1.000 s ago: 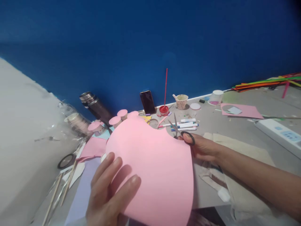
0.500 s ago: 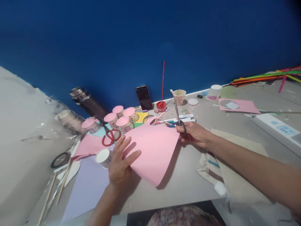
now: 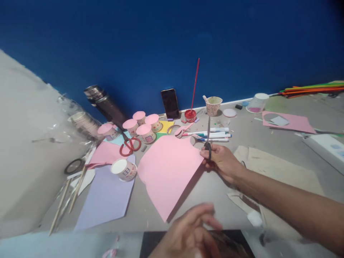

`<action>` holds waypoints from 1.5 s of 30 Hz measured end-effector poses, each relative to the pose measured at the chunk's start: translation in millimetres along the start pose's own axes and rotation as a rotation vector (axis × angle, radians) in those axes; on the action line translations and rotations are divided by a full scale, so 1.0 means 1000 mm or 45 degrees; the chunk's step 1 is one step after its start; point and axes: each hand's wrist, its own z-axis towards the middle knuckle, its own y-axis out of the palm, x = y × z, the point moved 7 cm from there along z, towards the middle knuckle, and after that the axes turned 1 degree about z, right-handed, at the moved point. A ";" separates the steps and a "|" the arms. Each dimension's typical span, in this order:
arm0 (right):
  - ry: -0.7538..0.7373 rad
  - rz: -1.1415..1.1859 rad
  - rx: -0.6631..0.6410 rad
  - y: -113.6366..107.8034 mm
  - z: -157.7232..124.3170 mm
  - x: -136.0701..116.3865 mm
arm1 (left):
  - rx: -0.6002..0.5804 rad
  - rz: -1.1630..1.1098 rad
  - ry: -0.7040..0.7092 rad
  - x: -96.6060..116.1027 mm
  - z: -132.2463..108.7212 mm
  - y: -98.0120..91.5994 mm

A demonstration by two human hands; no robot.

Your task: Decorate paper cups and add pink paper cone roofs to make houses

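Note:
My right hand is closed around the handles of dark scissors, blades pointing up and away. Its fingers also pinch the right corner of a large pink sheet of paper, which has curved cut edges and spreads over the table. My left hand hangs at the near table edge, below the paper and apart from it. Its fingers are spread, slightly blurred, with nothing in them. Left of the sheet, a printed paper cup lies tilted on lilac paper.
Several cups with pink tops stand behind, near red-handled scissors. A black flask and phone lean at the blue wall. Marker pens lie beyond my right hand; a cloth bag lies right.
My left hand has let go of the pink paper and moved down and right to the table edge. The right hand keeps the scissors and the paper's corner. The view has shifted slightly.

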 end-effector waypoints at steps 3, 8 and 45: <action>0.007 -0.043 -0.049 0.011 -0.016 0.006 | 0.234 -0.588 -0.019 -0.012 0.045 0.001; -0.016 -0.038 -0.132 0.019 -0.037 0.004 | 0.517 -1.059 0.153 0.004 0.072 -0.014; 0.196 -0.470 -0.398 -0.018 -0.105 0.056 | 0.852 -0.985 0.225 0.015 0.083 -0.031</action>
